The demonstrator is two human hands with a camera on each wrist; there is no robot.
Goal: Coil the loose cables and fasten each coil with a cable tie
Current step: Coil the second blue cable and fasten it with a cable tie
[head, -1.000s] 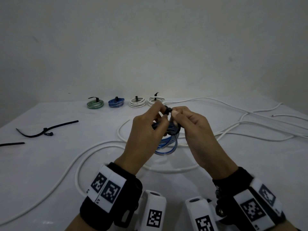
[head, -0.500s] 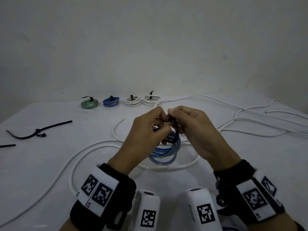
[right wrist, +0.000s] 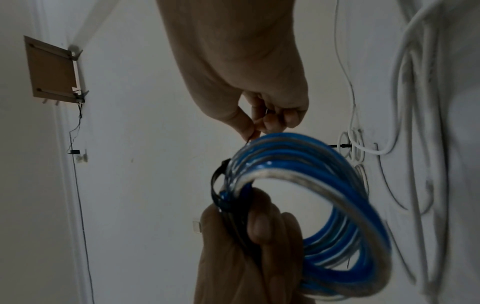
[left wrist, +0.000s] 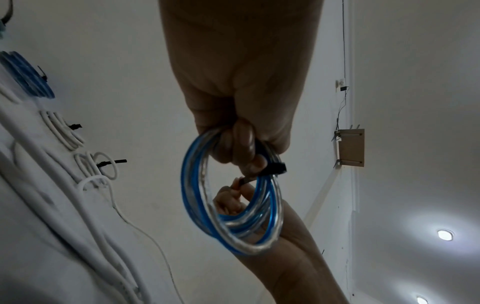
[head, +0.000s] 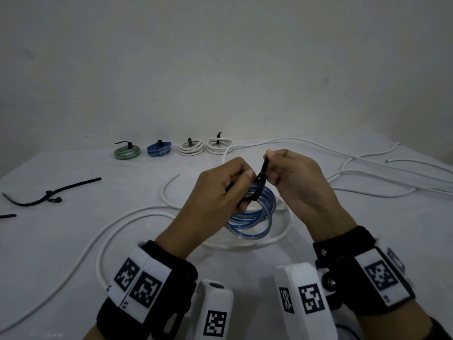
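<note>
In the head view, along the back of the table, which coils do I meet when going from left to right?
green coil → blue coil → first white coil → second white coil. Each one carries a black tie.

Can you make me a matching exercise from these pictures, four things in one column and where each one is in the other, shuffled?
Things:
1. blue and clear coiled cable
2. free tail of the black cable tie
3. green coiled cable
4. knotted black strap

Places:
A. lying loose at the table's left side
B. pinched in the right hand
C. leftmost in the row of tied coils by the wall
D. held up off the table in the left hand

Pairs: 1-D, 2-B, 3-C, 4-A
</note>
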